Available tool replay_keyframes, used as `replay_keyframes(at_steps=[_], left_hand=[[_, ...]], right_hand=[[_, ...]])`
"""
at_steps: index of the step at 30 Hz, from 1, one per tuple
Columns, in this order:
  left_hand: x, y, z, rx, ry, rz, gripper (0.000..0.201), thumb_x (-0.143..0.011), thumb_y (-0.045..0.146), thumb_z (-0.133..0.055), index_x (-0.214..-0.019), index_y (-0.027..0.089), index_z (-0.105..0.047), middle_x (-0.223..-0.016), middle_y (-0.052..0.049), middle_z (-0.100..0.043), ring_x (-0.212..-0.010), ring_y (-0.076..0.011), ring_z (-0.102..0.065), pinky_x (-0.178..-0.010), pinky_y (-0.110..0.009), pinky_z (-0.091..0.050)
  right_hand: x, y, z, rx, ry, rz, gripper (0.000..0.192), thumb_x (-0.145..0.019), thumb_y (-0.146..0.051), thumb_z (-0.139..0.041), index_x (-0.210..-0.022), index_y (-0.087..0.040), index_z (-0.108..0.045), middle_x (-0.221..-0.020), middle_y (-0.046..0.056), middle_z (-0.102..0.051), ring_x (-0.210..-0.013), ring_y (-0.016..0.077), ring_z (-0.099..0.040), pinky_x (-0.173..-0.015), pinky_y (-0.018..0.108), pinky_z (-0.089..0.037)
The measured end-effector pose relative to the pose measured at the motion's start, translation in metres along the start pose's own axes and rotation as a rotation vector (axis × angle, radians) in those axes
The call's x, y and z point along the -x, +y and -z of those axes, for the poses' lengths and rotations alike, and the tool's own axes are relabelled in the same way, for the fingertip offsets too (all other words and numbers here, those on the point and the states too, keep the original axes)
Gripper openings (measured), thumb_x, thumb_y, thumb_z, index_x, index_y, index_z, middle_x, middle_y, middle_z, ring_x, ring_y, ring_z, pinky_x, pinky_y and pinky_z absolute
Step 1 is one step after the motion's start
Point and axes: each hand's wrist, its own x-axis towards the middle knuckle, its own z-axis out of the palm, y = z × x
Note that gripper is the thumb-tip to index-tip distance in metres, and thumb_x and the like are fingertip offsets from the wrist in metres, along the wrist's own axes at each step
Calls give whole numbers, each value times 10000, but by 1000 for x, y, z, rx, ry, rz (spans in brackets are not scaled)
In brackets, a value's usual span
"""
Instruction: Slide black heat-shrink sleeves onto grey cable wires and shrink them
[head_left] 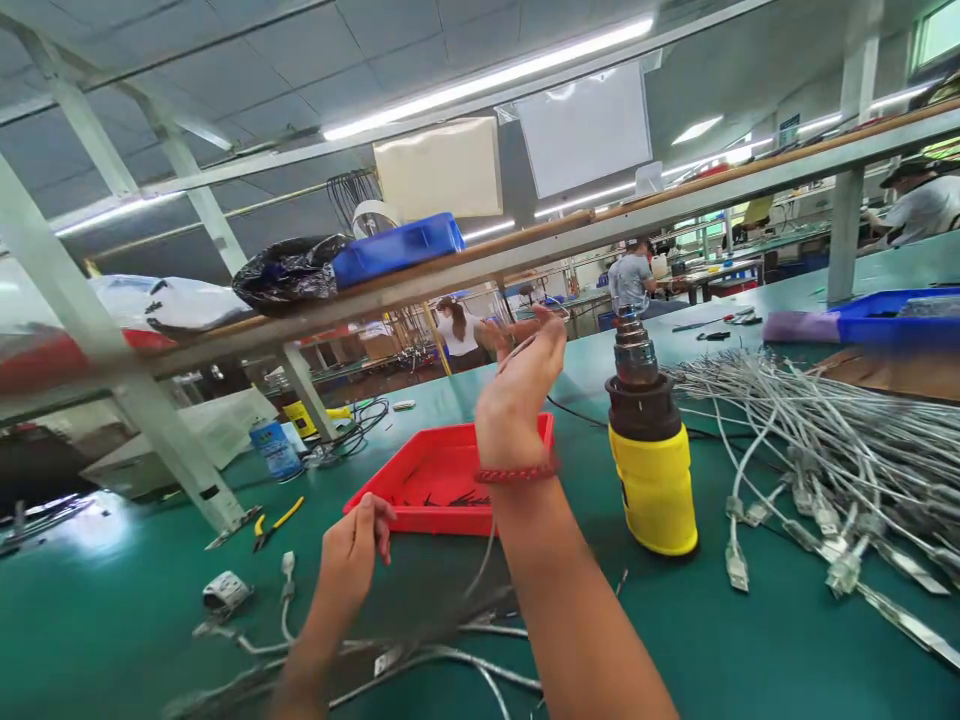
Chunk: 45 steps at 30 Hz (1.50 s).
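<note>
My right hand (521,375) is raised above the red tray (442,520), with a red braided band at its wrist. A thin grey cable (519,352) shows in its grasp, and a length of grey cable (484,565) hangs below beside the forearm. The fingertips are partly hidden and blurred. My left hand (356,540) is closed at the tray's front left corner, thumb against curled fingers; whatever may be in it is too small to make out. Small black pieces (465,498) lie in the tray. Grey USB cables (442,650) lie under and between my forearms.
A yellow heat gun (652,480) stands nozzle up right of the tray. Beyond it is a large pile of grey USB cables (840,440). Yellow-handled cutters (277,522), a blue can (275,450) and a blue bin (900,318) are on the green table. A shelf (555,240) crosses above.
</note>
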Motion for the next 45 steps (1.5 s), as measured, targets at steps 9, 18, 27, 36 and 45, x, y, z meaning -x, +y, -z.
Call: replay_keyframes(at_steps=[9,18,27,36,45], left_hand=[[0,-1,0,-17,-35,21,498,-860,641,-302,-683,210,-478,-413,25,-473,-385,-165,-519,-443,-282,-421],[0,-12,-2,-3,-85,52,538,-869,658,-305,-711,193,-525,-435,22,-484,-422,-164,-534,-487,-276,-439],[0,-10,-3,-38,-110,41,558,-865,667,-311,-687,192,-543,-437,8,-512,-416,-167,-542,-460,-271,-432],[-1,-7,-4,-57,-119,46,573,-849,691,-292,-691,193,-528,-433,4,-511,-417,-178,-549,-466,-281,-426],[0,-4,-3,-43,-129,88,589,-827,724,-289,-709,196,-522,-437,2,-506,-429,-184,-543,-480,-290,-427]], right_hand=[[-18,-16,4,-62,97,-86,194,-930,-341,-395,-883,-223,-542,-729,-44,-425,-607,67,-482,-697,246,-591],[-8,-15,2,-69,68,-95,202,-943,-349,-367,-917,-230,-528,-761,-30,-426,-671,79,-491,-711,258,-603],[-10,-13,3,-28,84,-84,219,-936,-357,-345,-897,-236,-523,-775,-22,-425,-689,94,-500,-680,276,-607],[-10,-13,2,-34,81,-95,222,-946,-339,-340,-896,-236,-531,-768,-24,-421,-685,90,-489,-664,264,-605],[-8,-15,1,-101,72,-134,268,-944,-291,-345,-723,-199,-465,-730,-24,-424,-675,87,-472,-595,249,-589]])
